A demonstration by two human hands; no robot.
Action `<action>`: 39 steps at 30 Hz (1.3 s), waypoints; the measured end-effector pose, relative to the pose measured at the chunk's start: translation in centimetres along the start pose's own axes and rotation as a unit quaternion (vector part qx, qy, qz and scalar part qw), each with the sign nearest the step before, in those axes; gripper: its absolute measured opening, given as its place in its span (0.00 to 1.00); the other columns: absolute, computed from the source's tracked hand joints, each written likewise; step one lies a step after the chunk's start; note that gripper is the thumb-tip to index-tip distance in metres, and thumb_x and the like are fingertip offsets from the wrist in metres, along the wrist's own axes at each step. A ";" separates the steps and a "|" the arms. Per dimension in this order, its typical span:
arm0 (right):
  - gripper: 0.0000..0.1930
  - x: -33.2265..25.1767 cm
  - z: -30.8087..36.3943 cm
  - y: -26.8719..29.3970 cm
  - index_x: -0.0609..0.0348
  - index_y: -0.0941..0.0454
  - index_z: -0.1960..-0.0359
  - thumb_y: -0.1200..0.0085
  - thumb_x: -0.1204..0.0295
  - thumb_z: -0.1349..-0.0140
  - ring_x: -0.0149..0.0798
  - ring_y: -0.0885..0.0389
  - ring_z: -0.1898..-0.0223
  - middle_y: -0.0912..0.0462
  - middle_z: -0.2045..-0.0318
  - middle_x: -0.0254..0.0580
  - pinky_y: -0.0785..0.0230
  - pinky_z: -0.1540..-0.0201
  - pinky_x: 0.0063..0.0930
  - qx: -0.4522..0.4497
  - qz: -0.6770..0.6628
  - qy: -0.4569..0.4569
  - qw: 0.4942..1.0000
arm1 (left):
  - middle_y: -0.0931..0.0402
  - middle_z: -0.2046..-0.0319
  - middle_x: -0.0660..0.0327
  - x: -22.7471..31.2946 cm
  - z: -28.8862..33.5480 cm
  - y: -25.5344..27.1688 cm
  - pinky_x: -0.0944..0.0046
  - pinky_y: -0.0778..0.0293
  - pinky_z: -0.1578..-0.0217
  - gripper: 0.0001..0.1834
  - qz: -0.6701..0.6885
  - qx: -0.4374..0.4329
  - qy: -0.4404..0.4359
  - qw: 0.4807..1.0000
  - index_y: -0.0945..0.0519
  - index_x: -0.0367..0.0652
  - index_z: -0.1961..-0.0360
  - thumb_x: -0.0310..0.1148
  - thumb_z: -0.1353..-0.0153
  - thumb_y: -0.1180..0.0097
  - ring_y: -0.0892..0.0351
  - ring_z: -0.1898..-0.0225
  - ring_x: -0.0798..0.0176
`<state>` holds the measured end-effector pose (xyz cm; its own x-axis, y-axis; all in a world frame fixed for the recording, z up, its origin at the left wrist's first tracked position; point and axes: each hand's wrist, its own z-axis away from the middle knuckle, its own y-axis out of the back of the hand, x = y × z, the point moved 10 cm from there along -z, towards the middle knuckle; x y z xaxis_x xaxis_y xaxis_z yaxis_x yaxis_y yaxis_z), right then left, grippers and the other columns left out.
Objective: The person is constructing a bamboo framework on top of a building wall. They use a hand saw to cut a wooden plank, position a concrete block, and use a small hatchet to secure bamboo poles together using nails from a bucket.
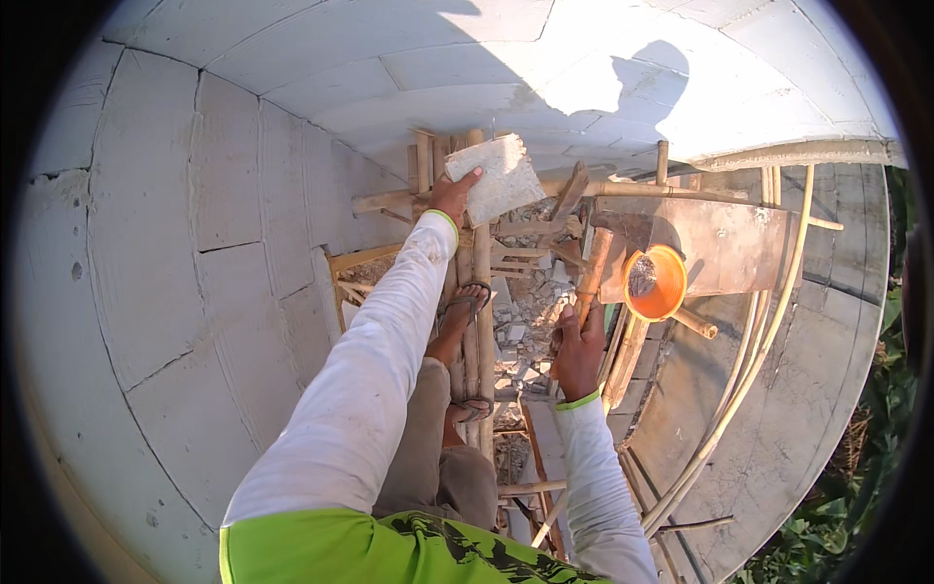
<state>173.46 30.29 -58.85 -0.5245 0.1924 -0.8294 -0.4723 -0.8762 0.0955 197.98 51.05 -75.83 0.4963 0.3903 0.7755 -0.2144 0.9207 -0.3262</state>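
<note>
Lime-green shirt (311,550) at 6 o'clock, jagged black print (443,538) on it. Long white sleeves, creased: left sleeve (345,384) at 8 o'clock, right sleeve (601,492) at 5. Thin lime cuffs: left cuff (446,220) near 12, right cuff (578,401) 4-5. Grey-brown trousers (416,438), 6-7 o'clock. Dark strapped sandals (470,298), centre and 6.

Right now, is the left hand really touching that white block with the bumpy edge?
Touching. The head view shows it: the left hand grips the block at its left side, thumb lying on its face.
</note>
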 end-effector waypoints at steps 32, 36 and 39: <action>0.11 -6.6 -25.4 -10.8 0.59 0.32 0.62 0.53 0.63 0.28 0.28 0.32 0.83 0.28 0.79 0.35 0.41 0.83 0.26 -0.055 0.354 0.137 0.924 | 0.23 0.49 0.53 -5.0 -12.6 -4.0 0.63 0.31 0.45 0.33 -0.267 -0.226 -0.058 0.935 0.29 0.33 0.41 0.37 0.45 0.32 0.25 0.48 0.60; 0.12 -5.2 -24.1 -9.0 0.55 0.34 0.66 0.55 0.62 0.28 0.23 0.34 0.84 0.32 0.80 0.30 0.43 0.87 0.19 -0.039 0.262 0.051 0.963 | 0.26 0.47 0.51 -5.7 -8.5 -3.9 0.63 0.32 0.45 0.36 -0.314 -0.210 -0.097 0.921 0.31 0.32 0.41 0.39 0.46 0.31 0.27 0.46 0.60; 0.09 -3.2 -23.3 -7.4 0.62 0.33 0.63 0.55 0.67 0.28 0.26 0.33 0.81 0.29 0.78 0.34 0.39 0.81 0.24 -0.036 0.230 0.012 0.972 | 0.26 0.46 0.47 -5.0 -9.6 -3.5 0.61 0.34 0.42 0.40 -0.226 -0.170 -0.015 0.959 0.34 0.30 0.39 0.37 0.49 0.30 0.28 0.43 0.55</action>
<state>195.16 25.88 -69.74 -0.6515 -0.2367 -0.7208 -0.1407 -0.8959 0.4214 204.29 45.93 -83.80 0.4475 -0.0455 0.8932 0.3070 0.9458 -0.1057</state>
